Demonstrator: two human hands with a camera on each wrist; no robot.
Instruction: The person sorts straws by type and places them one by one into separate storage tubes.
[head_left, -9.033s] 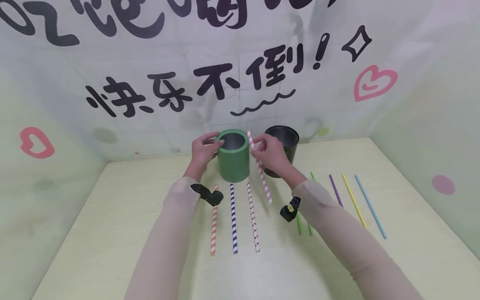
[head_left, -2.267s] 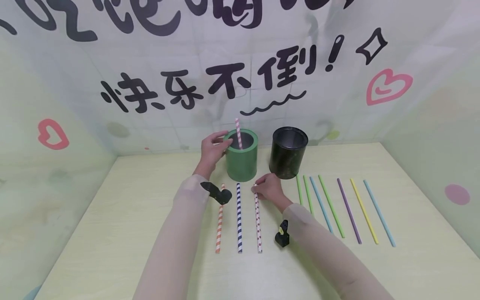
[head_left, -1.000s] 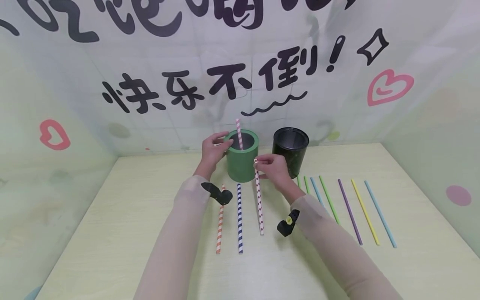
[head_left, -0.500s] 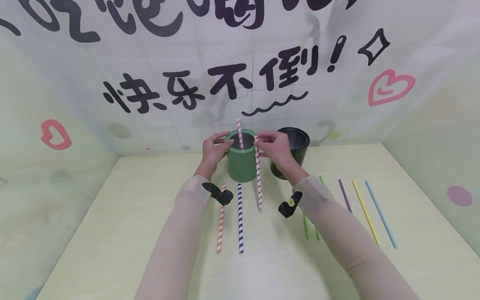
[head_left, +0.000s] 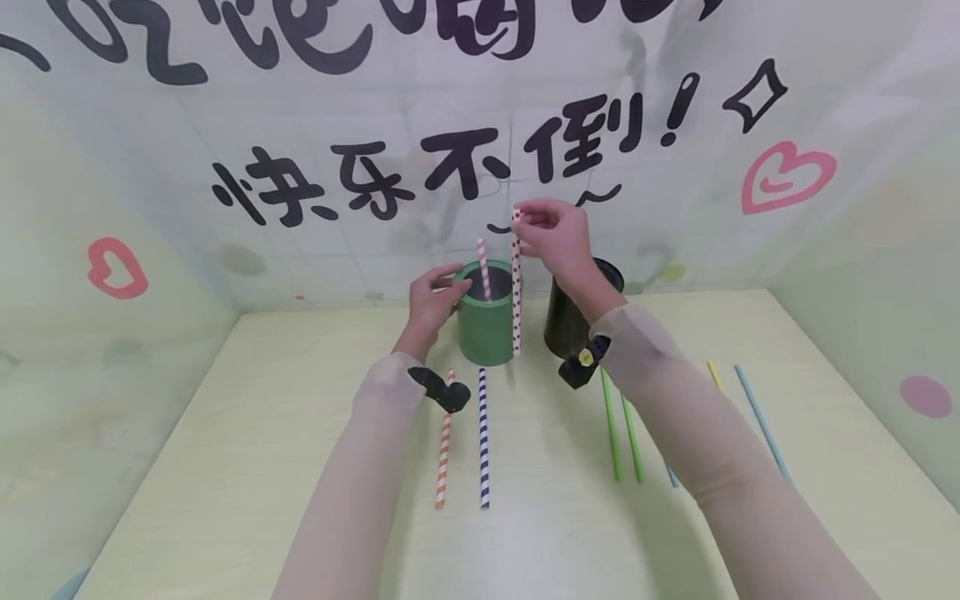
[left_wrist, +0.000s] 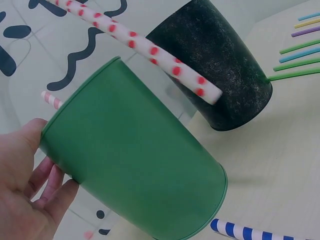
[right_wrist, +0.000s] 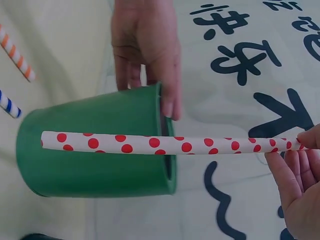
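Note:
My left hand (head_left: pixel 433 307) grips the rim of a green can (head_left: pixel 486 335), thumb over the edge and fingers on the outside. A pink-and-white striped straw (head_left: pixel 484 268) stands in the can, its top above the rim. My right hand (head_left: pixel 557 240) pinches a white paper straw with red dots (head_left: pixel 517 287) near its upper end. The dotted straw hangs upright, clear of the table, and overlaps the can's right side in the head view. In the right wrist view it passes in front of the green can (right_wrist: pixel 100 175), outside the opening.
A black can (head_left: pixel 567 321) stands right of the green one, partly behind my right forearm. Orange-striped (head_left: pixel 444 458) and blue-striped (head_left: pixel 483 442) straws lie on the table in front. Several plain coloured straws (left_wrist: pixel 300 54) lie on the right, some hidden by my sleeve.
My right hand has picked the dotted straw up from the table and raised it above rim height beside the green can. Earlier, the pink-striped straw went into that can. The left hand keeps its hold.

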